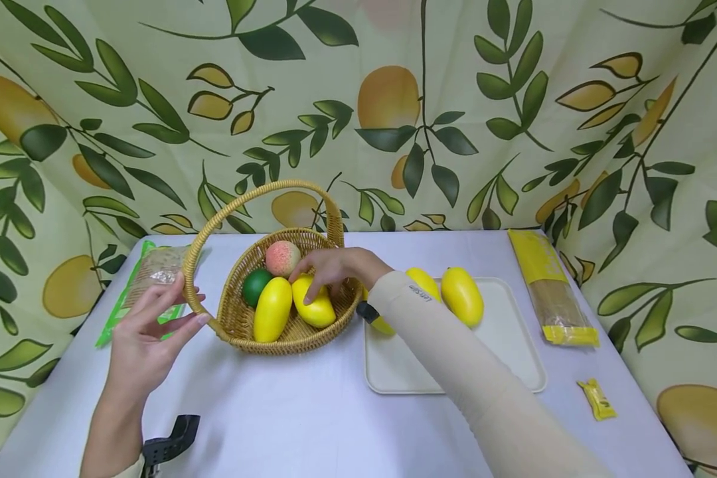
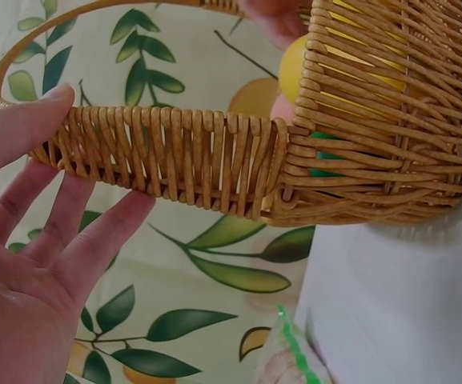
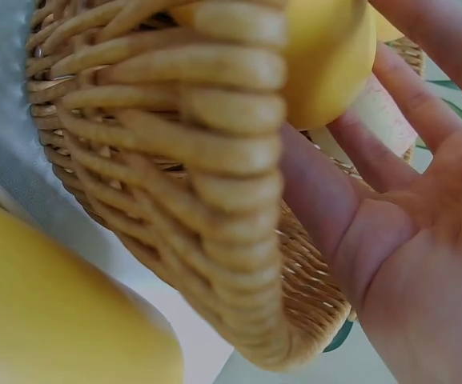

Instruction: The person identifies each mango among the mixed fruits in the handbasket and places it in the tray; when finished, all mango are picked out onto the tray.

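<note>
A wicker basket [image 1: 311,345] with a tall arched handle holds two yellow mangoes, a green round fruit [image 1: 257,287] and a pink peach [image 1: 283,258]. My left hand [image 1: 146,332] pinches the lower left part of the handle; in the left wrist view, the thumb lies on one side of the weave and the fingers [image 2: 106,232] on the other. Inside the basket, my right hand [image 1: 328,269] has its fingers curled round the right-hand mango [image 1: 315,307]. The other mango [image 1: 272,311] lies beside it. In the right wrist view, the basket rim partly hides the fingertips.
Right of the basket, a white tray [image 1: 454,382] bears several mangoes [image 1: 463,297], partly hidden by my right sleeve. A yellow-ended packet [image 1: 552,285] and a small yellow wrapped piece [image 1: 597,399] lie farther right. Behind my left hand is a green-edged bag [image 1: 155,272].
</note>
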### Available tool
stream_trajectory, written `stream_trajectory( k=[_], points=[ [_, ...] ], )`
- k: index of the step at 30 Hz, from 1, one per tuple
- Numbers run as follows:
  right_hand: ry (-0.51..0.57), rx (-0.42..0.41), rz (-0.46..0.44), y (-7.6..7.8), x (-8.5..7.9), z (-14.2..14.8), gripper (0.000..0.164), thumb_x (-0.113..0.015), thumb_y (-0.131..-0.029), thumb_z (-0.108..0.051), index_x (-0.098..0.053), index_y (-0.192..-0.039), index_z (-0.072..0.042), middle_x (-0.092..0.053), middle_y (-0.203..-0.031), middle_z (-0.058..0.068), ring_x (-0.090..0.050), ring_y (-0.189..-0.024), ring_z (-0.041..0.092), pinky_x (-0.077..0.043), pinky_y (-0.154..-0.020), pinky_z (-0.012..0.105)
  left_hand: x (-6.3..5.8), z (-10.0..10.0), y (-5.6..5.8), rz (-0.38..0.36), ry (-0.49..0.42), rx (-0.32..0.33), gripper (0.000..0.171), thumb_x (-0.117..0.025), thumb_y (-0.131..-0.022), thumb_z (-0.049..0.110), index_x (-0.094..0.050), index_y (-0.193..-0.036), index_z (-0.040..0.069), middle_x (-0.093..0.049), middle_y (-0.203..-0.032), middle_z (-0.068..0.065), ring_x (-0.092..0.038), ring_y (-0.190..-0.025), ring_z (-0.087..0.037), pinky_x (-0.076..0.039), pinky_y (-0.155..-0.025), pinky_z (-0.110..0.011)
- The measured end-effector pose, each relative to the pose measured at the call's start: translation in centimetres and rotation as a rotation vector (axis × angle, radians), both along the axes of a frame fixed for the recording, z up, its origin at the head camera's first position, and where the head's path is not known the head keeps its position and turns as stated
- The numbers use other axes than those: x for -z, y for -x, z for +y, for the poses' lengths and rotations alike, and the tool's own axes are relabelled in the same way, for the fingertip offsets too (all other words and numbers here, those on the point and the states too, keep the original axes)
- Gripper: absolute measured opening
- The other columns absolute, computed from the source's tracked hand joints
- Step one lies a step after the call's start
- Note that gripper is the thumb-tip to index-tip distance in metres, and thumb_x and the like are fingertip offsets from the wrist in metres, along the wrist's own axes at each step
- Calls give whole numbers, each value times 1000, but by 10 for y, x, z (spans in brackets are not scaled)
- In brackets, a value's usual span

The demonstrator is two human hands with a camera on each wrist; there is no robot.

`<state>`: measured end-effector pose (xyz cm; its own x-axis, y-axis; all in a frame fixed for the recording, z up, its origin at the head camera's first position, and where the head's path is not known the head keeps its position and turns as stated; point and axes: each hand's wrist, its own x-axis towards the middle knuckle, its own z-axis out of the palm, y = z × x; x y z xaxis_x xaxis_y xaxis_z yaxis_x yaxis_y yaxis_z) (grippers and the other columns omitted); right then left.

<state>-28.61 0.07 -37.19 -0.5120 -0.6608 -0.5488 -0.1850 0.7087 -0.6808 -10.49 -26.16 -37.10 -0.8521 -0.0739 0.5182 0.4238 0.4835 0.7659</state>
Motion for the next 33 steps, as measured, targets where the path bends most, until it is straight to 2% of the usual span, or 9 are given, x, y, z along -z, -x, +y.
stream_trajectory(
  k=[5,9,13,19,22,26,33],
  points=[
    [-24,-30,37,-2,-3,0,62,-81,-87,-14,-57,-143,-24,-37,-160,5,-64,-107,23,-65,-90,37,1,-1,1,15,-13,21,75,-71,-73,-30,-58,-141,-1,-64,-110,12,-67,-104,-1,-61,-78,-11],
    [-36,-44,53,-4,-5,0,62,-82,-86,-13,-58,-142,-24,-37,-160,4,-61,-107,22,-65,-91,38,2,-3,2,29,-25,44,76,-71,-73,-31,-56,-142,-3,-64,-111,12,-67,-104,0,-61,-78,-11],
    [-47,-54,69,-5,-4,0,60,-83,-85,-14,-60,-140,-25,-38,-159,4,-60,-106,21,-65,-90,37,1,-3,2,22,-15,37,76,-71,-74,-29,-55,-143,-1,-63,-111,14,-66,-104,1,-61,-78,-11],
    [-65,-80,118,-5,-2,1,60,-84,-85,-20,-60,-140,-28,-38,-162,3,-54,-118,21,-62,-89,31,1,-1,0,-8,-26,10,76,-71,-73,-30,-56,-142,-1,-63,-111,13,-67,-105,0,-61,-79,-10],
    [-64,-104,155,-5,-1,2,61,-84,-86,-22,-60,-141,-29,-40,-162,3,-49,-128,22,-56,-102,34,1,-1,0,-16,-23,0,77,-71,-73,-30,-56,-142,0,-63,-110,14,-67,-105,1,-61,-79,-11],
    [-62,-132,204,-6,-1,2,62,-83,-86,-24,-59,-143,-29,-42,-161,2,-42,-140,21,-41,-121,42,0,0,0,-12,-7,-6,78,-71,-73,-30,-56,-143,1,-63,-111,15,-67,-104,2,-61,-79,-10],
    [-23,-133,258,-6,-13,7,64,-84,-86,-28,-58,-145,-26,-47,-158,2,-48,-134,22,-48,-115,41,0,0,1,-9,-23,0,78,-71,-71,-31,-57,-141,-1,-64,-110,14,-67,-103,1,-60,-78,-10]
  ],
)
